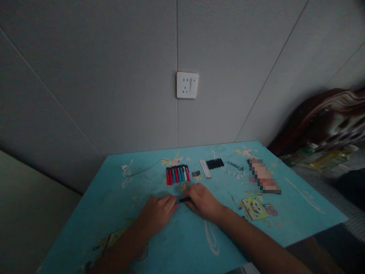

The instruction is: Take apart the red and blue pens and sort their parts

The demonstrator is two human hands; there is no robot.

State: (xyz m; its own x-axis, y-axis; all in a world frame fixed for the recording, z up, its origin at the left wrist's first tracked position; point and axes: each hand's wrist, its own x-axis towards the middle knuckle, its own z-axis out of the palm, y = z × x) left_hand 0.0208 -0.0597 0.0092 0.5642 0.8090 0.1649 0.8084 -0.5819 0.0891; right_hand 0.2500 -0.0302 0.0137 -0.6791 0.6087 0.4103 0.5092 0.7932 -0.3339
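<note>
My left hand point(161, 212) is closed around the blue end of a marker pen point(184, 199). My right hand point(203, 201) pinches the black end of the same pen, which lies almost level between both hands just above the table. Most of the pen's blue body is hidden by the left fingers. Beyond the hands is a row of several red, blue and white marker pens point(178, 175) with black tops. To its right come small dark pieces point(196, 174), a few thin white sticks point(205, 169) and a row of black caps point(215, 163).
The light-blue table point(114, 198) with cartoon prints stands against a grey wall point(128, 95) with a white socket point(187, 85). Small dark parts point(235, 166) and white tips point(236, 174) lie to the right, near a blurred-out pack point(264, 177). Dark carved furniture point(327, 118) stands far right.
</note>
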